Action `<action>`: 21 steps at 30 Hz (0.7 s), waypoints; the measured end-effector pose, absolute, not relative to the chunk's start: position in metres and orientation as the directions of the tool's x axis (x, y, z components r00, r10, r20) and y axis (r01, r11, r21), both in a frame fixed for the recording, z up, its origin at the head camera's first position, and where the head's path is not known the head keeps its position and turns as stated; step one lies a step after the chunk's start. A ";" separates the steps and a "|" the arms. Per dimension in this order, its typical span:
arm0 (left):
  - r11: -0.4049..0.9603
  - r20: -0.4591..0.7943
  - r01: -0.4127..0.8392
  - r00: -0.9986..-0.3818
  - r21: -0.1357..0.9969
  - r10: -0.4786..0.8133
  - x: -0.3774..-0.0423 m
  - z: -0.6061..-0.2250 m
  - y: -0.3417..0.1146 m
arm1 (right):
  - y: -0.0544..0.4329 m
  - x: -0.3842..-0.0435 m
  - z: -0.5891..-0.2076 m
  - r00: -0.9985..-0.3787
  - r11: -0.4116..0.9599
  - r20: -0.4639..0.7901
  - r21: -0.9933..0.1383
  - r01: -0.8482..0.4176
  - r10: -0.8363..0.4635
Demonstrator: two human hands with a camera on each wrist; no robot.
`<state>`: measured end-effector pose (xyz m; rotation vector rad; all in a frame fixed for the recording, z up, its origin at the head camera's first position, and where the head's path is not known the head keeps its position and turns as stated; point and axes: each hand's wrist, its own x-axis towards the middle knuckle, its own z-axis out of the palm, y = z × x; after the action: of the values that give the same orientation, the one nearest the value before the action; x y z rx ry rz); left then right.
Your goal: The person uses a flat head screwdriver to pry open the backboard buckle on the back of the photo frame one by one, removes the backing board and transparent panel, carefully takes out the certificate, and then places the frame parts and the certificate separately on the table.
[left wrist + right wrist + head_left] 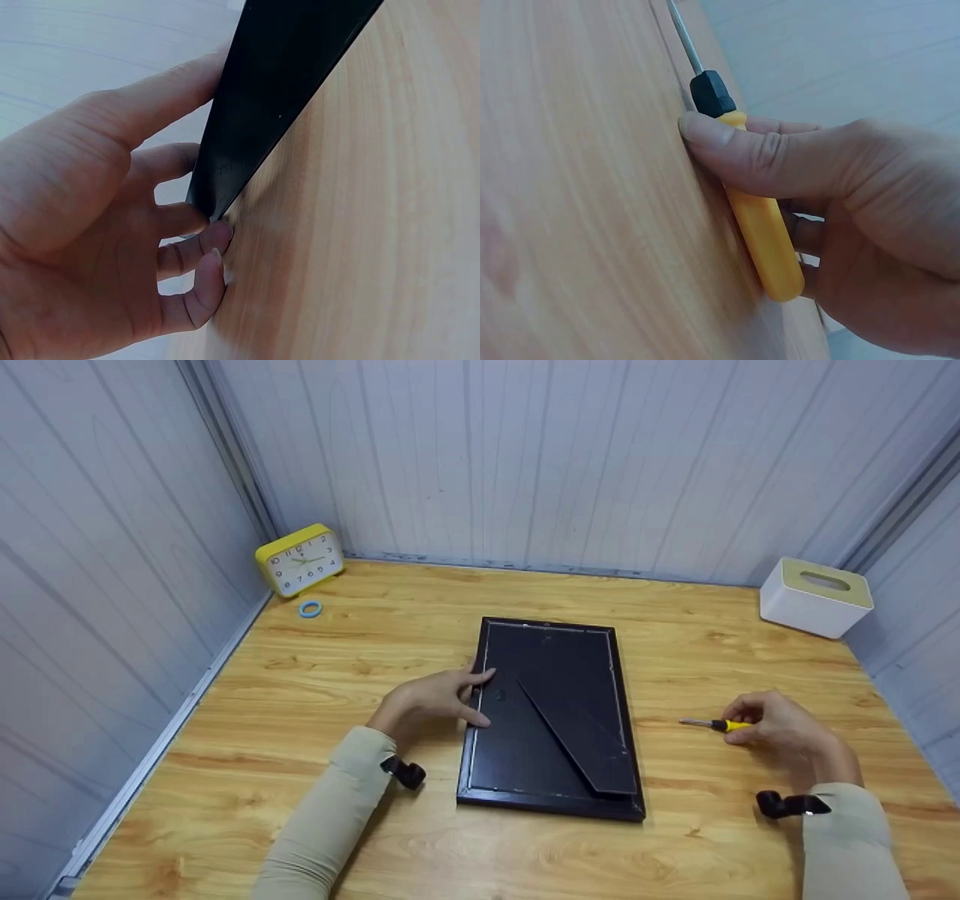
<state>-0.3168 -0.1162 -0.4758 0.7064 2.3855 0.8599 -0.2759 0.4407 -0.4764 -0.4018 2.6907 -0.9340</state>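
Note:
A black picture frame (pixel 551 652) lies face down on the wooden table, its back panel and slanted stand leg (pixel 581 735) uppermost. At its left edge, my left hand (pixel 435 695) rests with thumb and index finger spread onto the frame's back. In the left wrist view, the other fingertips (pixel 216 236) sit by the frame's side and the tabletop. To the right of the frame, my right hand (pixel 787 725) pinches a screwdriver by its yellow handle (pixel 761 232), thumb pressed near the black collar. The metal shaft (pixel 696 722) points left towards the frame, low over the table.
At the back left stands a yellow alarm clock (pixel 304 561), with a light blue ring (pixel 310 609) on the table before it. A white tissue box (pixel 814 604) is at the back right. Pale panel walls (pixel 525 465) border the table at the back and both sides.

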 end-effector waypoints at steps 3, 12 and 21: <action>0.658 -0.273 0.300 -0.735 0.690 0.621 -0.317 -0.476 -0.116 | 0.441 -0.275 -0.477 -0.920 0.743 -0.156 -0.644 -0.180 -0.359; 0.658 -0.271 0.296 -0.739 0.692 0.617 -0.318 -0.474 -0.116 | 0.443 -0.276 -0.472 -0.914 0.751 -0.172 -0.635 -0.182 -0.367; 0.662 -0.288 0.280 -0.736 0.695 0.613 -0.316 -0.475 -0.117 | 0.429 -0.265 -0.437 -0.961 0.759 0.000 -0.613 -0.219 -0.277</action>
<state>-0.3161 -0.1168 -0.4747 0.6923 2.3691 0.8728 -0.2653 0.4289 -0.4373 -0.4045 2.8608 -0.9787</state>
